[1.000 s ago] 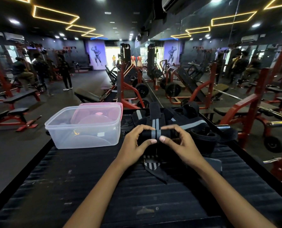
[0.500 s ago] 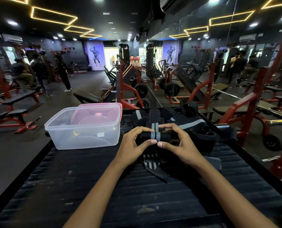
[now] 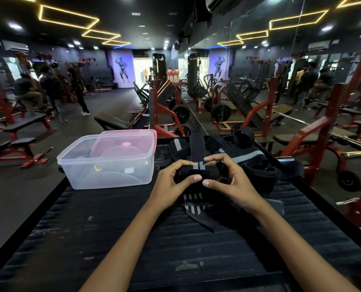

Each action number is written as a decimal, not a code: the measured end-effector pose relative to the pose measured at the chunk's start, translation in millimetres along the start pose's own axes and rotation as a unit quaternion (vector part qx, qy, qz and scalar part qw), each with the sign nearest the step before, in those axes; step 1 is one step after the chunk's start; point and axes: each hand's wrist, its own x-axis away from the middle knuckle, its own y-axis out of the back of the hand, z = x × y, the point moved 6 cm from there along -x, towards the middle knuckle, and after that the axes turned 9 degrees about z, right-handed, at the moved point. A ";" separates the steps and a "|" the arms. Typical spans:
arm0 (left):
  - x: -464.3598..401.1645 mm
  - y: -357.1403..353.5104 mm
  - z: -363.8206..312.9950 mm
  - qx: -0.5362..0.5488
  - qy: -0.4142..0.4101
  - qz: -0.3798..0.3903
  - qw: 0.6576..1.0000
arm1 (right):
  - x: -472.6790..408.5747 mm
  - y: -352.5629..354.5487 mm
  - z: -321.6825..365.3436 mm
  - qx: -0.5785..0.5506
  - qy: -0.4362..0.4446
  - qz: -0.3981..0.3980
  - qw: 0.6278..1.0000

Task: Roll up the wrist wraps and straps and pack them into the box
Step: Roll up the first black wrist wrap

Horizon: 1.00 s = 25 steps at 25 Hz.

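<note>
First wrap half rolled, box has no wraps in it yet

Both hands, left hand (image 3: 171, 182) and right hand (image 3: 232, 180), pinch a black wrist wrap with grey stripes (image 3: 197, 172) mid-roll near the counter's far edge, its tail running away. Looks like early days: the clear plastic box (image 3: 106, 163) at the far left corner holds only its pink lid (image 3: 122, 142), and a tangled pile of black straps (image 3: 249, 157) waits behind.

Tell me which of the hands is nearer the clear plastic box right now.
Left. The left hand grips the left end of the wrist wrap, just right of the box. The right hand holds the wrap's other end, farther from it.
</note>
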 end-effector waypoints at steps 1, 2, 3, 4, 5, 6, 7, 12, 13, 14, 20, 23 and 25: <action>0.1 -2.1 0.6 0.001 0.008 0.010 1.000 | -0.3 0.8 -0.3 0.001 -0.001 0.000 1.000; 0.3 -4.8 1.4 0.001 0.018 0.021 1.000 | -0.4 1.8 -1.7 0.003 -0.005 -0.008 1.000; 1.1 -8.1 2.4 0.000 0.029 0.031 0.999 | -0.3 2.2 -3.3 0.007 -0.010 -0.018 1.000; 2.3 -10.6 3.2 -0.003 0.037 0.040 0.999 | -0.2 1.4 -5.4 0.011 -0.014 -0.026 1.000; 3.4 -12.6 4.2 -0.001 0.042 0.051 0.998 | -0.1 -0.2 -7.2 0.017 -0.017 -0.030 0.999; 4.2 -14.5 5.5 0.007 0.047 0.064 0.997 | 0.1 -1.5 -8.3 0.025 -0.020 -0.030 0.999; 4.7 -16.2 6.4 0.013 0.049 0.080 0.996 | 0.2 -2.3 -9.2 0.031 -0.025 -0.028 0.999; 1.3 -11.7 1.8 -0.045 0.012 0.069 0.997 | -0.2 -1.8 -9.7 0.018 -0.058 -0.037 0.997; 1.2 -11.1 0.5 -0.051 0.006 0.059 0.997 | -0.3 -2.7 -11.1 0.012 -0.066 -0.035 0.997; 1.6 -11.7 -0.2 -0.054 0.002 0.054 0.997 | 0.1 -4.5 -11.7 0.006 -0.075 -0.026 0.997; 4.0 -15.1 4.9 -0.063 -0.003 0.049 0.997 | 3.2 -24.4 -17.4 -0.044 -0.117 0.074 0.989; 3.6 -15.2 6.7 -0.055 0.005 0.057 0.997 | 2.8 -24.9 -17.1 -0.037 -0.111 0.080 0.990; 2.4 -12.8 4.1 -0.047 0.014 0.048 0.998 | 1.6 -19.7 -13.8 -0.052 -0.091 0.068 0.992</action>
